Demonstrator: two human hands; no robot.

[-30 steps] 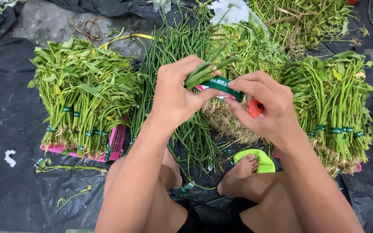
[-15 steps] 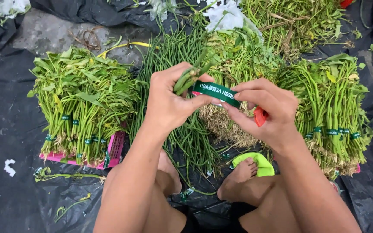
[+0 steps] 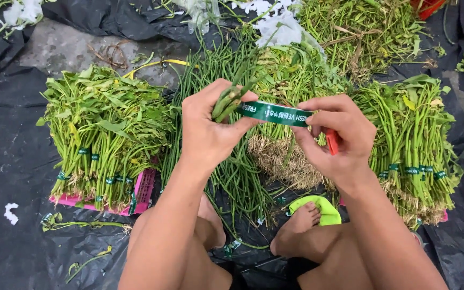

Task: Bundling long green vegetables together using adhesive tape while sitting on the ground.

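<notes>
My left hand [image 3: 206, 128] grips a small bunch of long green beans [image 3: 231, 95] by their ends. A strip of green tape [image 3: 276, 113] stretches from the bunch to my right hand [image 3: 335, 140], which pinches the strip and holds a red tape dispenser [image 3: 332, 142], mostly hidden by the fingers. Both hands hover above a loose pile of long beans [image 3: 226, 172] on black plastic sheeting [image 3: 12, 172].
Tied bundles of leafy greens [image 3: 106, 134] lie on a pink crate [image 3: 140, 190] at the left. More banded bundles [image 3: 412, 145] lie at the right, rooted greens [image 3: 280, 156] in the middle. My bare feet [image 3: 296, 225] rest below, by a green sandal [image 3: 326, 210].
Both hands have risen slightly with the bean bunch. The green tape strip is now pulled out longer and flatter between them.
</notes>
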